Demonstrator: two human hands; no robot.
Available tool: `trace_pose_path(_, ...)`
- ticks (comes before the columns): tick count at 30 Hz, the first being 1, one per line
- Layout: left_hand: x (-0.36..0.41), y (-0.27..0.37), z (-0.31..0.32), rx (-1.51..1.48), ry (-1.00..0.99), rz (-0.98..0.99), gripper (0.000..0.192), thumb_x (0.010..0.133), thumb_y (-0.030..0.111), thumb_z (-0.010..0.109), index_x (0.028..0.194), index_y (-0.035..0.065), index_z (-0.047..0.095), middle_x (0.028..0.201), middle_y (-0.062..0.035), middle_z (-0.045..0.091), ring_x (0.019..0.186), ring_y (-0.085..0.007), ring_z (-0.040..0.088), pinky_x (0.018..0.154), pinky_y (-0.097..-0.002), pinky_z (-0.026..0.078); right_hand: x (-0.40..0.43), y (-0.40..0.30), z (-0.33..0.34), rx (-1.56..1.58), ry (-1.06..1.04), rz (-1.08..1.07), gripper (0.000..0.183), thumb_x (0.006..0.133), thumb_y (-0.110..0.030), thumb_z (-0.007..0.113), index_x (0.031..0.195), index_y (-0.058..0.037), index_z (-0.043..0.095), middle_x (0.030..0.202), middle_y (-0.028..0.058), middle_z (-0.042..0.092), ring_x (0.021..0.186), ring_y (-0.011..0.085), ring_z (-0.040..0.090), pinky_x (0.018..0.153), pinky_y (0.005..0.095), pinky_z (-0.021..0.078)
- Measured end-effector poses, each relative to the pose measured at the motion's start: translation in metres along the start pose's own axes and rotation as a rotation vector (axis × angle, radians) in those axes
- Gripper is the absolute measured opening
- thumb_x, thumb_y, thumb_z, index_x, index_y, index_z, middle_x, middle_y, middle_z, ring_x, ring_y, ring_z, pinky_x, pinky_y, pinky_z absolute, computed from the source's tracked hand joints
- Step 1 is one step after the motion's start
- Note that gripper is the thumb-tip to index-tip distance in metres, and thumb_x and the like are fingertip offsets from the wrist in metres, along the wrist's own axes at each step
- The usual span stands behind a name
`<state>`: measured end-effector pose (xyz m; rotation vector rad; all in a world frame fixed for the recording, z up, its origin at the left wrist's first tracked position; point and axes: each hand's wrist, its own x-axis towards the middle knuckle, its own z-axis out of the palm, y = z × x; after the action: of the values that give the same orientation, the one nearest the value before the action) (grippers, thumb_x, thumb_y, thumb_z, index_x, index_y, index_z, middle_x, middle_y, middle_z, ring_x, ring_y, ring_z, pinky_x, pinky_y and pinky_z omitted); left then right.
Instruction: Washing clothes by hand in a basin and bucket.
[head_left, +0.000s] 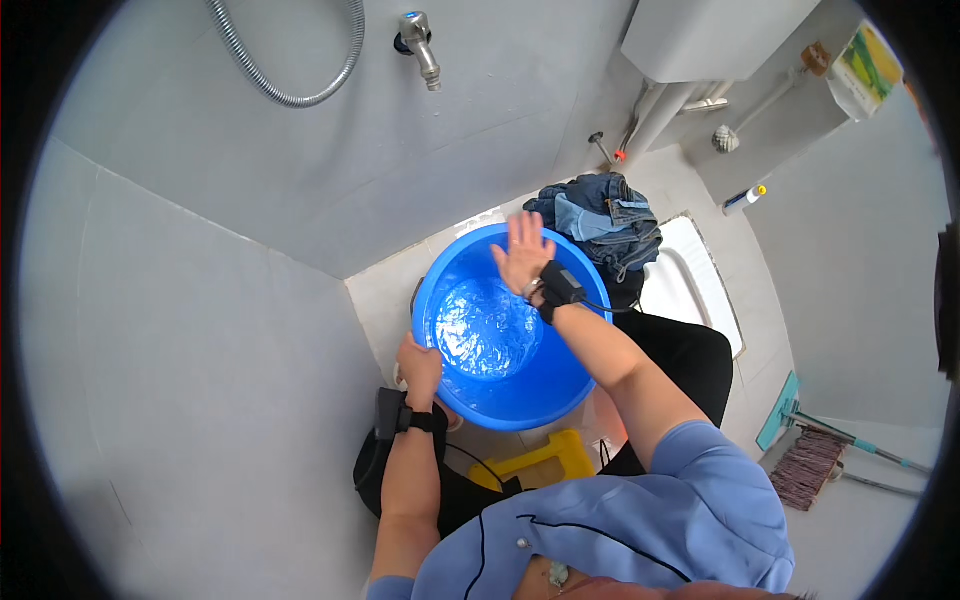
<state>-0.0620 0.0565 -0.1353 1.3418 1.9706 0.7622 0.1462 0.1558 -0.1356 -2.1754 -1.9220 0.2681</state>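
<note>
A round blue plastic basin (517, 405) stands between my knees, with shallow rippling water (487, 330) in its bottom. My left hand (418, 365) grips the basin's rim at its left side. Over the far right part of the basin is my right hand (527, 255), its fingers spread and nothing in it; the fingers look slightly blurred. Crumpled denim clothing (600, 214) lies in a heap just past the basin's far right rim, in dark and lighter blue. Whatever lies under the heap is mostly hidden.
A tap (420, 49) and a metal shower hose (300, 97) are on the grey wall ahead. To the right lies a white squat toilet (686, 274), with a bottle (744, 199) behind it. Mops (810, 465) lean at lower right. A yellow plastic stool (574, 454) is below me.
</note>
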Motion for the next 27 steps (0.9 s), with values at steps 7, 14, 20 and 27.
trace_pose_path(7,0.001,-0.019,-0.017,0.070,0.061,-0.114,0.012,0.058,0.000,0.047,0.070,0.0008,0.050,0.062,-0.0160,0.056,0.061,-0.0360,0.054,0.059,-0.0438,0.041,-0.080,0.005,0.070,-0.254,-0.621,-0.255,0.068,0.076,-0.037,0.049,0.128,-0.0004,0.025,0.135,0.0248,0.013,0.125,0.0387,0.014,0.095,0.0569,0.0168)
trace_pose_path(14,-0.016,0.006,-0.036,0.088,-0.016,-0.066,0.019,0.058,-0.002,0.049,0.077,-0.0036,0.050,0.069,-0.0195,0.055,0.065,-0.0333,0.054,0.062,-0.0350,0.043,-0.118,-0.004,0.266,-0.265,-1.213,-0.409,0.041,0.083,-0.024,0.038,0.118,-0.0021,0.039,0.122,0.0207,0.038,0.114,0.0380,0.035,0.096,0.0483,0.0268)
trace_pose_path(20,-0.012,0.023,-0.012,0.077,-0.137,-0.023,0.023,0.061,0.000,0.052,0.084,-0.0011,0.051,0.069,-0.0223,0.056,0.070,-0.0392,0.055,0.061,-0.0402,0.044,-0.130,0.005,0.323,-0.144,-0.528,-0.789,0.041,0.083,-0.018,0.032,0.122,-0.0069,0.037,0.129,0.0135,0.034,0.119,0.0295,0.032,0.097,0.0406,0.0272)
trace_pose_path(27,-0.012,0.019,-0.004,0.081,-0.223,0.064,0.026,0.061,-0.001,0.055,0.086,-0.0006,0.050,0.066,-0.0223,0.053,0.066,-0.0392,0.054,0.057,-0.0411,0.044,-0.066,0.036,0.291,-0.281,-0.679,-0.494,0.042,0.083,-0.018,0.033,0.123,-0.0070,0.036,0.130,0.0132,0.033,0.119,0.0286,0.031,0.098,0.0401,0.0265)
